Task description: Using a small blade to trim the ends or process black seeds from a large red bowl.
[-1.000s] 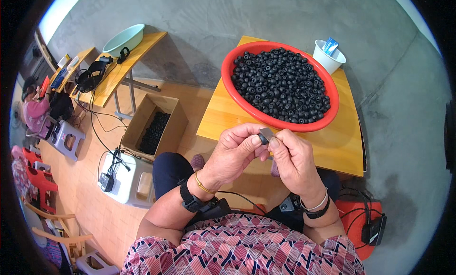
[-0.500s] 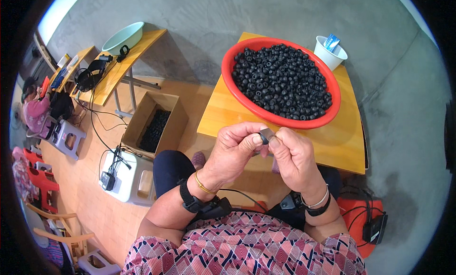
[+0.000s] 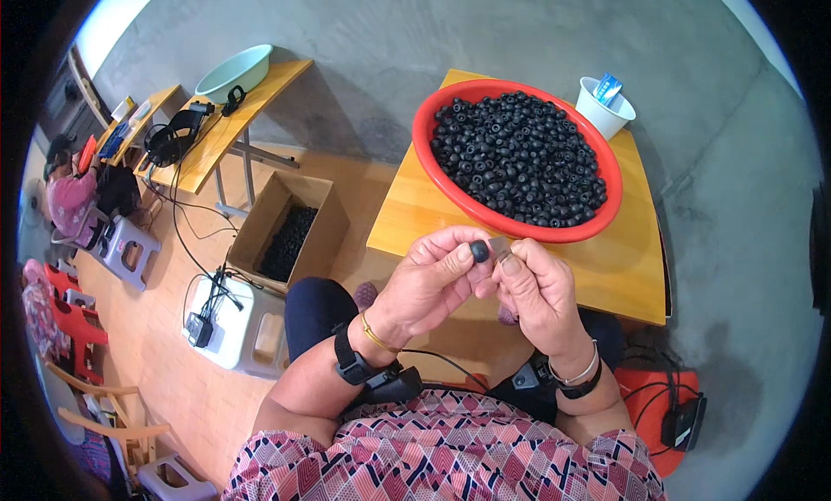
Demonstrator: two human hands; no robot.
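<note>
Between the thumb and fingers of my left hand [image 3: 437, 271] is a small round black rubber part [image 3: 479, 251]. My right hand [image 3: 535, 284] pinches a thin flat metal blade [image 3: 499, 245], its bare end close beside the black part. Whether blade and part touch, I cannot tell. Both hands are raised in front of the near edge of the yellow wooden table [image 3: 407, 215]. On that table, just beyond my hands, rests a red basin [image 3: 433, 168] heaped with the same kind of black parts [image 3: 519, 155], several showing a hole.
A white bucket [image 3: 602, 111] holding a blue-and-white packet stands behind the basin. Left on the floor are a cardboard box [image 3: 325, 228] with black pieces inside and a white stool [image 3: 251, 328] with cables. Farther left, a person [image 3: 74, 193] sits near another table [image 3: 216, 146] bearing a green basin.
The black part in my left hand has turned so its rounded side shows. My right hand has shifted slightly right and down, drawing the blade off the part's face.
</note>
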